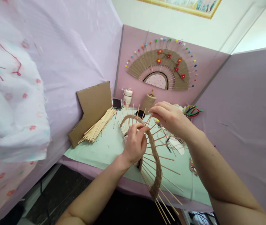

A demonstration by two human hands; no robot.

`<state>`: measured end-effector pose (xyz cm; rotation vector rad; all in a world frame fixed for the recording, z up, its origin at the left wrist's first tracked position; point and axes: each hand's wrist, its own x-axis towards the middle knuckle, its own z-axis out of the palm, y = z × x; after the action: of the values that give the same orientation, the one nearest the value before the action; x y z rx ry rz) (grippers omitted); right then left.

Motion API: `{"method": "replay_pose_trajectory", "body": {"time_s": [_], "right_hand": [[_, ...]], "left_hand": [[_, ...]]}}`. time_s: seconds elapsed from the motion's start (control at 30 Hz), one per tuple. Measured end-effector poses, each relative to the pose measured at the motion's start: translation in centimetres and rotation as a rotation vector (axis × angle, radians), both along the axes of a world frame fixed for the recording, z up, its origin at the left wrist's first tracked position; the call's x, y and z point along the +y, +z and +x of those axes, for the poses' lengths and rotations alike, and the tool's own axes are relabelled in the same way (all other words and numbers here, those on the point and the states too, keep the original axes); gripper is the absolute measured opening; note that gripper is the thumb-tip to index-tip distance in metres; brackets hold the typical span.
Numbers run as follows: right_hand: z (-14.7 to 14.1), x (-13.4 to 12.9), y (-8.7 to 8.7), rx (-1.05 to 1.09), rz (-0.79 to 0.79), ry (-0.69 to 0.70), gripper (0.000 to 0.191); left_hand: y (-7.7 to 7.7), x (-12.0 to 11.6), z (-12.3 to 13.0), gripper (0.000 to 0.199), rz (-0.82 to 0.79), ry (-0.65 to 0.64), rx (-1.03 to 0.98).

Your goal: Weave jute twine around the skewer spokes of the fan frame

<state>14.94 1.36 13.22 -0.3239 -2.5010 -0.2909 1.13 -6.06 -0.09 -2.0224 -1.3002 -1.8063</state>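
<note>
A fan-shaped frame of thin wooden sticks, with a curved band of brown twine (pixel 158 165) woven through them, stands tilted over the table's front edge. My left hand (pixel 136 140) pinches the band near the top of its arc, thumb and fingers closed on it. Just right of and above it, my right hand (pixel 167 116) is raised by the stick tips, its fingertips pressed together; whatever they hold is too small to make out. Part of the frame's inner arc is hidden behind my left hand.
A bundle of sticks (pixel 98 125) lies beside brown cardboard (pixel 94 106) at the left. Behind stand a white jar (pixel 127 97) and a twine spool (pixel 149 103). Pliers (pixel 194 112) are at the right. A finished fan (pixel 140 64) with red flowers hangs on the pink board (pixel 203 67).
</note>
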Motion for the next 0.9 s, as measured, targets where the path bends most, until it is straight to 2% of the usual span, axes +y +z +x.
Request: {"method": "replay_pose_trajectory", "body": {"time_s": [0.13, 0.23, 0.33, 0.4, 0.5, 0.63, 0.73, 0.8, 0.9], "right_hand": [[-0.7, 0.8, 0.4, 0.082, -0.122, 0.008, 0.008], [-1.0, 1.5, 0.7, 0.114, -0.302, 0.024, 0.004], [-1.2, 2.3, 1.0, 0.115, -0.487, 0.045, 0.009], [-1.3, 2.9, 0.8, 0.137, -0.551, 0.043, 0.011], [-1.4, 4.0, -0.9, 0.257, -0.590, 0.027, 0.015], [-1.5, 4.6, -5.1, 0.421, -0.687, -0.030, 0.019], [-1.6, 4.3, -8.0, 0.454, -0.793, -0.043, 0.019], [-1.6, 4.0, -9.2, 0.456, -0.842, -0.034, 0.018], [-1.4, 3.9, -9.4, 0.457, -0.871, -0.050, 0.019]], "left_hand": [[0.1, -0.1, -0.1, 0.027, -0.016, -0.004, -0.035], [0.3, -0.2, -0.2, 0.027, -0.013, 0.000, -0.039], [0.4, -0.2, -0.3, 0.027, -0.007, -0.015, -0.024], [0.4, -0.2, -0.2, 0.028, -0.006, -0.027, -0.020], [0.2, -0.1, -0.3, 0.030, -0.021, -0.031, -0.026], [0.3, 0.0, -0.6, 0.035, -0.030, -0.075, -0.003], [0.6, 0.1, -1.0, 0.037, -0.037, -0.125, 0.034], [0.7, 0.2, -1.3, 0.039, -0.049, -0.172, 0.059], [0.6, 0.4, -1.6, 0.040, -0.055, -0.211, 0.062]]}}
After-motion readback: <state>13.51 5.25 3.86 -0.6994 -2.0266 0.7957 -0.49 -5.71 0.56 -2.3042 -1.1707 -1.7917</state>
